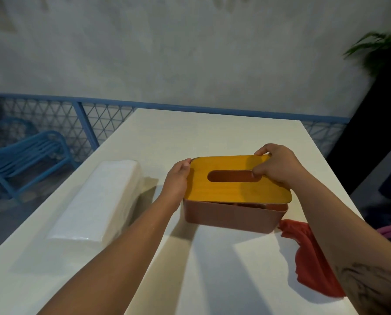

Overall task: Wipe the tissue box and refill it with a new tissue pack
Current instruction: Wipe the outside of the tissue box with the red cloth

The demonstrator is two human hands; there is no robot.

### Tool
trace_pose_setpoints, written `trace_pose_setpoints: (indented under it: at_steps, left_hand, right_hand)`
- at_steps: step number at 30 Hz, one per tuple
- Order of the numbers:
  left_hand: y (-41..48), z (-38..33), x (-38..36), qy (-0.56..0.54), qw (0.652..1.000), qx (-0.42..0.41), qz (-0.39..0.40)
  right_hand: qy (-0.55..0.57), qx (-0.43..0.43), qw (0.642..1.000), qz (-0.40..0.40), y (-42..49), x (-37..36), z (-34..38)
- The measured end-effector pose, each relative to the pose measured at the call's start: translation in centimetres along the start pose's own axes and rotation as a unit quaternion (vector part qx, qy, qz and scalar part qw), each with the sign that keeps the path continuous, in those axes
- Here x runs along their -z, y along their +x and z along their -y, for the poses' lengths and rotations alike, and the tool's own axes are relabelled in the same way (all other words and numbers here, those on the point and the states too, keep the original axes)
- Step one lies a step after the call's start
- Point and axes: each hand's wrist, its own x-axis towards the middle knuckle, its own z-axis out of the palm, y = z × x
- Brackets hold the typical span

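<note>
A brown tissue box (233, 215) stands in the middle of the white table (212, 269). Its yellow wooden lid (235, 189) with an oval slot is tilted, its front right edge raised off the box rim. My left hand (178, 176) grips the lid's left end. My right hand (276, 167) holds the lid's far right corner, with the thumb at the slot's right end. A new white tissue pack (99, 201) in clear wrap lies to the left of the box. A red cloth (308, 258) lies crumpled on the table to the right, partly under my right forearm.
The table's right edge runs close to the red cloth. A blue chair (24, 160) and a blue mesh railing (94, 123) stand beyond the table's left side. A green plant (383, 53) is at the upper right.
</note>
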Motion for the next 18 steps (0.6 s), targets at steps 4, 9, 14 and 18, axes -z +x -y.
trace_pose_setpoints:
  at_steps: [4,9,14,18]
  left_hand:
    - [0.0,-0.1,-0.1,0.003,1.000,0.000,-0.006]
    - [0.1,-0.1,-0.2,0.014,1.000,-0.003,-0.007]
    - [0.1,0.0,-0.2,0.021,1.000,-0.009,-0.017]
    - [0.1,0.1,-0.1,0.025,1.000,-0.012,-0.013]
  right_hand:
    - [0.013,0.001,1.000,0.006,0.0,-0.2,-0.1]
    - [0.035,0.012,0.999,0.009,0.1,-0.2,-0.6]
    - [0.029,0.008,1.000,0.004,0.4,0.4,-0.9]
    - [0.025,-0.001,1.000,0.004,0.6,0.8,-1.4]
